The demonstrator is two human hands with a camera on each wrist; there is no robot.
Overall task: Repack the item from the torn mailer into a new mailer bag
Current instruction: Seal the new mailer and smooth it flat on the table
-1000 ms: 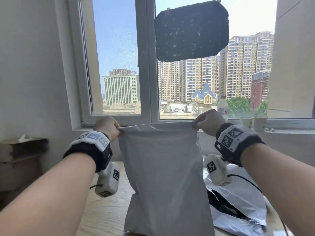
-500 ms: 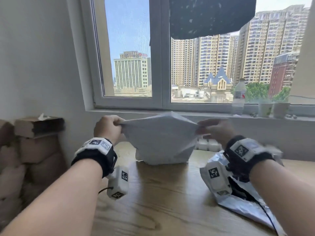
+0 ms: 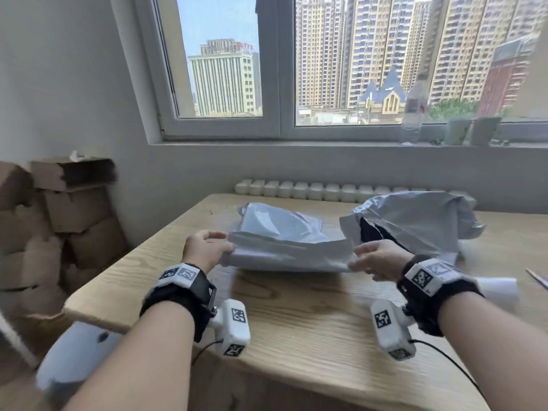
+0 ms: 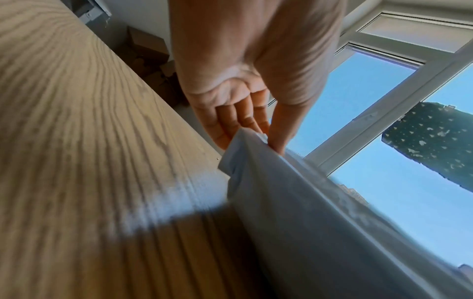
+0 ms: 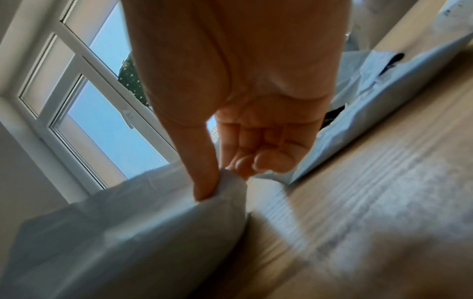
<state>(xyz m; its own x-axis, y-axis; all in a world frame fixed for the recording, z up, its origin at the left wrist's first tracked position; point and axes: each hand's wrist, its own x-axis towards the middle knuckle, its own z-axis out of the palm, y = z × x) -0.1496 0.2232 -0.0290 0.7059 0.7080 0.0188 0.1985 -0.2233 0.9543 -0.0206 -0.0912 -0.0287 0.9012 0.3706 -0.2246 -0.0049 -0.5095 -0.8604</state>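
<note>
The new grey mailer bag [image 3: 281,235] lies bulging on the wooden table [image 3: 296,321], its open end toward me. My left hand [image 3: 207,247] pinches that end's left corner, thumb against fingers, as the left wrist view shows on the bag [image 4: 294,202] under my left hand [image 4: 256,125]. My right hand [image 3: 376,259] pinches the right corner; in the right wrist view its thumb [image 5: 204,182] presses the bag [image 5: 128,232] against the curled fingers. The torn mailer [image 3: 415,221] lies crumpled at the right with a dark opening. The item is hidden from view.
Stacked cardboard boxes [image 3: 74,203] stand left of the table. A radiator [image 3: 311,191] runs behind the table under the window sill, which holds a bottle [image 3: 413,114] and two cups [image 3: 471,130]. A strip of white paper [image 3: 498,289] lies near my right wrist.
The bag hung upright from both hands a second ago. It has come down and now lies on the table, with both hands still holding its top corners. My view has tilted down.
</note>
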